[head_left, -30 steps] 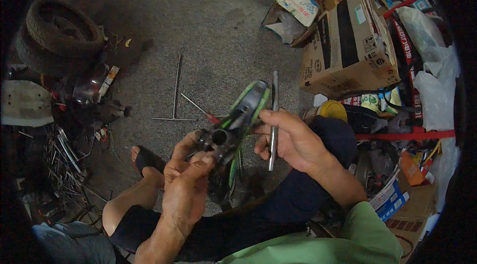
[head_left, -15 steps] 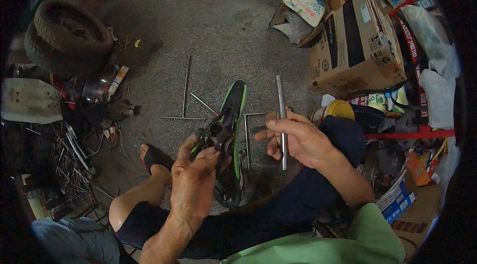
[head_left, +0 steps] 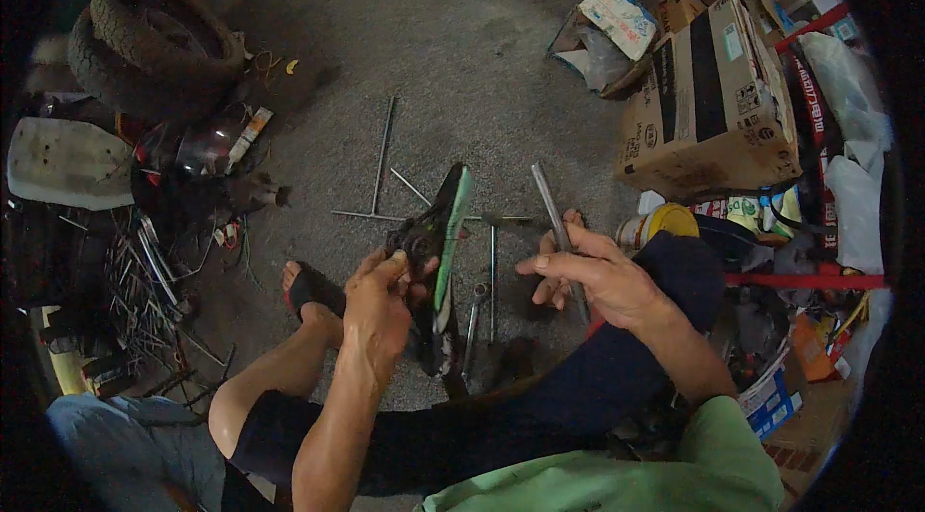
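Observation:
My left hand (head_left: 374, 305) is closed around a dark bracket-like end of a long black part with green trim (head_left: 453, 237), which stands out over the ground, its green side facing right. What kind of part it is, I cannot tell. To the right, my right hand (head_left: 607, 281) grips a plain metal rod (head_left: 547, 194) between thumb and fingers; the rod slants, its upper end leaning left, apart from the black part. On the ground beyond the left hand lies a T-handle wrench (head_left: 383, 160). Another T-handle wrench (head_left: 493, 271) and a combination spanner (head_left: 472, 329) lie between the hands.
Two stacked tyres (head_left: 159, 40) and a heap of metal tools and rods (head_left: 140, 300) are at left. Cardboard boxes (head_left: 708, 98), a yellow-lidded tub (head_left: 672, 221) and plastic bags (head_left: 848, 127) crowd the right. A person's denim-covered leg (head_left: 135, 449) shows at lower left.
My left hand has turned the black part so more of its green side shows. The rod in my right hand has tilted from near upright to slanting. The whole view has shifted slightly.

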`<state>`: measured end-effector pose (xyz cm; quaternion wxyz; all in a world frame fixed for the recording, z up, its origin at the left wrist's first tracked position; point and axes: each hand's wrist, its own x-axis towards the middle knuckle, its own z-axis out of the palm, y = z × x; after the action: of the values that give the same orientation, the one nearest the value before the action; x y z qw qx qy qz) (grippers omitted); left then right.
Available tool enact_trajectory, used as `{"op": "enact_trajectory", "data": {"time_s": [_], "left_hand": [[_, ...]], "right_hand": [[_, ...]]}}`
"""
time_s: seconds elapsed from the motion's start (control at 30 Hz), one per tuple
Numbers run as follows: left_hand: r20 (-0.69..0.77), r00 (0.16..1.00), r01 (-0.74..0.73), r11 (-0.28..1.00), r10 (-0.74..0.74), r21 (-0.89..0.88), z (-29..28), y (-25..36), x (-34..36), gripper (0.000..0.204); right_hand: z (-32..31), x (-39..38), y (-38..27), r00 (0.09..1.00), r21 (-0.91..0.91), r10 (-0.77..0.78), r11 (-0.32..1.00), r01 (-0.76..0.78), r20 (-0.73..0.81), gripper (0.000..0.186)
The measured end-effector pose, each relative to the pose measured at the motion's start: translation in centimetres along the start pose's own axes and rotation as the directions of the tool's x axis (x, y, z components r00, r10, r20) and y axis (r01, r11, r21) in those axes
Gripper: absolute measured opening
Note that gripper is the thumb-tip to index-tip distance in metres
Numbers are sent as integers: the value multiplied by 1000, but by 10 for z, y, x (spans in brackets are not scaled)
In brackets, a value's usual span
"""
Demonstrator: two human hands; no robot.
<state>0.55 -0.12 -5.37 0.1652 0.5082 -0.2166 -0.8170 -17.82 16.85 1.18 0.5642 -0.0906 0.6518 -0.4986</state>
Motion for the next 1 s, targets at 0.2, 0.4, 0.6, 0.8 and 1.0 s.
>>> {"op": "enact_trajectory", "data": {"time_s": [0.2,0.4,0.6,0.8,1.0], "left_hand": [[-3,990,140,988,-141,-64,-65,-72,99,13],[30,978,206,956,-204,-211,-129,-167,159,12],[-56,970,222,960,-235,-171,-141,-184,160,9],[-149,947,277,958,-285,-72,-142,-194,163,16],[-81,936,349,934,-343,74,-143,-209,170,25]], "right_hand": [[-13,-4,20,994,-371,-102,925,80,-40,19],[-9,-26,36,970,-164,-70,986,31,-235,25],[29,-73,59,949,-152,17,986,-69,-315,21],[40,-74,70,973,-441,-155,895,64,-172,19],[49,-66,66,990,-677,-129,733,61,-50,19]]}}
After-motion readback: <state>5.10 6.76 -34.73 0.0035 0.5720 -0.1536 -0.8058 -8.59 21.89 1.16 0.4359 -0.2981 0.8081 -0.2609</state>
